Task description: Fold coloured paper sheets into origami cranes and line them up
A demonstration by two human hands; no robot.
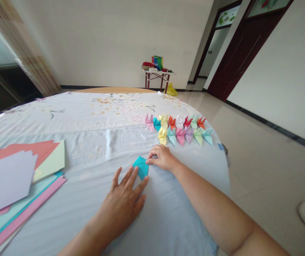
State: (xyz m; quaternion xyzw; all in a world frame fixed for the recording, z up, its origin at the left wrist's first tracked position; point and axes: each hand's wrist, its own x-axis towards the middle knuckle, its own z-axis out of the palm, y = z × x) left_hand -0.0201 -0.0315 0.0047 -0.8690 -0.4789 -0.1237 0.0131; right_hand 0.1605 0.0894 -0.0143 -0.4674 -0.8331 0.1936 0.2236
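Observation:
A small folded piece of teal paper (pixel 141 166) lies on the white cloth of the table (pixel 88 142). My left hand (pixel 124 199) lies flat on the cloth with its fingers spread, the fingertips pressing on the near edge of the teal paper. My right hand (pixel 161 157) sits at the paper's right corner with curled fingers pinched on its edge. Just beyond my right hand stand two rows of several folded paper cranes (pixel 179 128) in pink, yellow, teal, red, white, green and purple.
A fanned stack of coloured paper sheets (pixel 19 177) lies at the left of the table. The table's right edge (pixel 225 160) drops to a tiled floor. A small red-legged side table (pixel 158 76) with items stands against the far wall. Dark doors are at right.

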